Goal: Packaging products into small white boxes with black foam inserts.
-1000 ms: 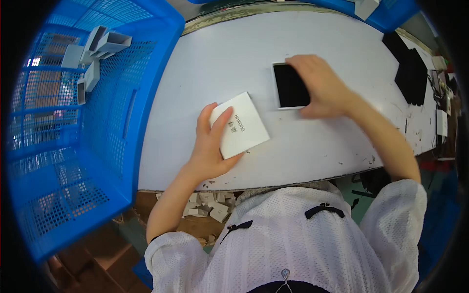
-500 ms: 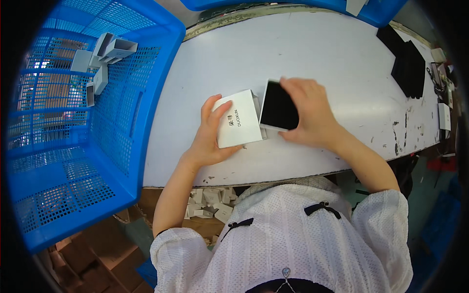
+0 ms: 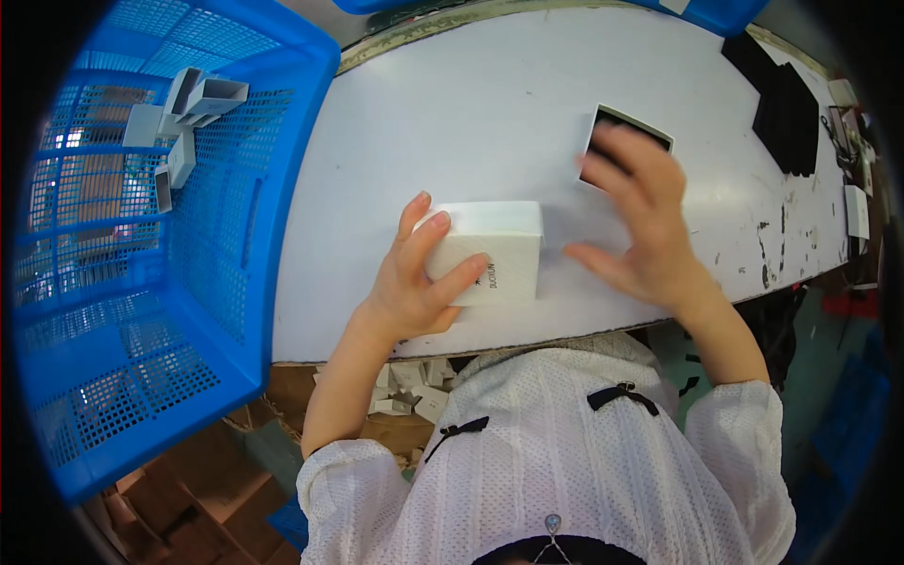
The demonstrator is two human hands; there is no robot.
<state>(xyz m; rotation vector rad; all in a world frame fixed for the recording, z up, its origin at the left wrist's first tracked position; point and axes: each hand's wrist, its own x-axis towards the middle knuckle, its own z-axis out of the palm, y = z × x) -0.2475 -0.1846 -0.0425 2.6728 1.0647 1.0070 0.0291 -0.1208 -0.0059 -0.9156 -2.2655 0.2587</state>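
My left hand [image 3: 400, 292] grips a white paperboard box sleeve [image 3: 516, 268] by its left side, just above the near part of the white table. Small dark print shows on the side of the sleeve that faces me, partly covered by a finger. To the right, my right hand [image 3: 650, 226] is open, thumb and fingers spread and slightly blurred, with nothing visible between them. Just beyond its fingers lies a shallow white box tray [image 3: 638, 121] with a black inside. The fingers partly hide this tray, and I cannot tell whether they touch it.
At the left stands a large blue plastic crate [image 3: 303, 155] with several white sleeves [image 3: 184, 155] inside. Black flat pieces [image 3: 789, 122] lie at the table's far right. Small white boxes [image 3: 410, 377] fill a carton below the near edge. Another blue container [image 3: 725, 17] stands at the back.
My right hand has opened and let go of the black-lined tray, which now lies farther back and to the right. My left hand has turned the sleeve so its long side faces up.
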